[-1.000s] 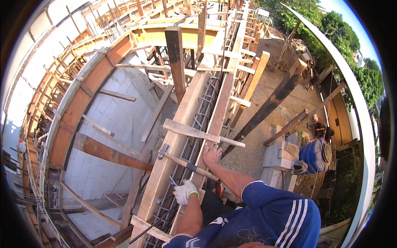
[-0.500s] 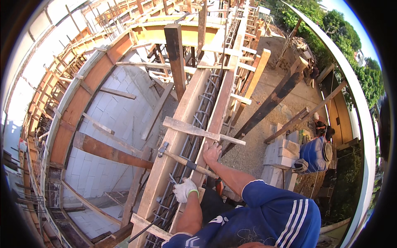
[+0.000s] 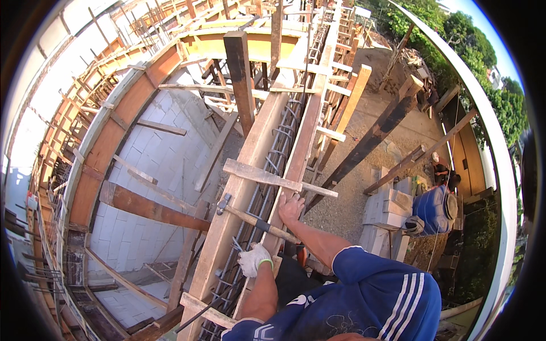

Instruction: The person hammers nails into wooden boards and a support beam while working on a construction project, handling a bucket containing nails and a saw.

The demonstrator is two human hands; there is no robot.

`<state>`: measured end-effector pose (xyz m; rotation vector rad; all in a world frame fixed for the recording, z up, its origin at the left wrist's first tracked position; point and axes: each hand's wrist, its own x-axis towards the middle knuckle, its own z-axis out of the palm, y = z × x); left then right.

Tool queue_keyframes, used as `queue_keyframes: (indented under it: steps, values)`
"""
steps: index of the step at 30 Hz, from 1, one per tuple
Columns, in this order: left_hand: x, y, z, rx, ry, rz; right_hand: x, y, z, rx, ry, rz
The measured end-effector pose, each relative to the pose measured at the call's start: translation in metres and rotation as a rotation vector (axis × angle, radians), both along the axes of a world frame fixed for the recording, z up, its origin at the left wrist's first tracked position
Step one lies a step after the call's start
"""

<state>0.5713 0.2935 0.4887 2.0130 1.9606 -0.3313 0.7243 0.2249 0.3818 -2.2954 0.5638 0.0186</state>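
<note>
Because the white-gloved left hand sits low over the steel, beside loose tie-wire ends at its ten to eleven o'clock, it would do well to keep its fingertips off the sharp tips; its fingers look curled, but I cannot tell whether they grip a wire. Under it the rebar cage runs up toward one o'clock between the left formwork plank and the right formwork plank. At the glove's twelve o'clock a hammer bridges the channel, head on the left plank and handle across the right; loose as it seems, it is best not nudged by a wrist. The bare right hand, at one o'clock, is laid on the right plank with bent fingers; whether they clamp the edge cannot be told. A firm, flat hold there should steady the body. Just beyond its fingers a wooden crosspiece spans both planks and is better not leaned on until proven solid. Farther out, a dark timber post rises toward twelve, while pale blocks and a blue barrel stand between two and three.
</note>
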Motion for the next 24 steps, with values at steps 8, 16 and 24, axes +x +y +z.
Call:
queue_keyframes:
  steps: [8, 16, 24]
  values:
    - [-0.001, 0.002, 0.001, -0.005, -0.007, 0.006, -0.003, 0.001, 0.010, 0.033, 0.010, 0.011]
    - [0.000, 0.001, 0.000, -0.012, -0.004, -0.003, -0.001, -0.001, 0.005, 0.045, 0.027, 0.012]
    - [-0.001, 0.005, 0.000, -0.048, -0.011, 0.015, -0.002, 0.001, 0.013, 0.078, 0.075, 0.025]
